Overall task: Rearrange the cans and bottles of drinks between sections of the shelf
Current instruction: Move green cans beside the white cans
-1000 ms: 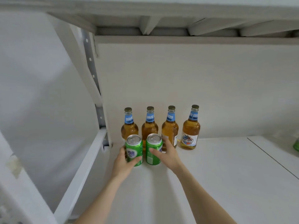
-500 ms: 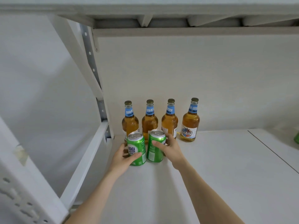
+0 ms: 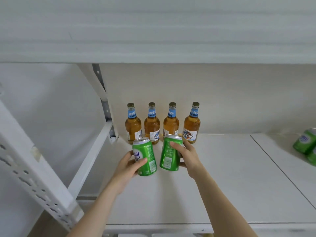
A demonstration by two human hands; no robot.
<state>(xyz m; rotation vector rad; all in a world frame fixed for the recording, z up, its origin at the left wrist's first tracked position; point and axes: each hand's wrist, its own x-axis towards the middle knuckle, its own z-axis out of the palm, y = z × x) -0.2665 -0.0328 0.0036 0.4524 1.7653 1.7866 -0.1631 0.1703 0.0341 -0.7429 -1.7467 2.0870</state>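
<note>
My left hand (image 3: 127,170) grips a green can (image 3: 146,157), tilted slightly and lifted off the white shelf board (image 3: 171,194). My right hand (image 3: 188,157) holds a second green can (image 3: 171,153), also tilted and raised. Behind the cans, several amber beer bottles with blue neck labels (image 3: 191,124) stand in a row against the back wall.
More green cans (image 3: 305,142) sit at the far right on the neighbouring shelf section, past a seam in the board. A white perforated upright (image 3: 34,168) and a crossbar (image 3: 92,156) bound the left side. The upper shelf (image 3: 153,31) hangs overhead.
Both hands have lifted their cans off the shelf and drawn them toward me, away from the bottles, spreading them apart. The view has tilted down, and cans at the right have come into sight.
</note>
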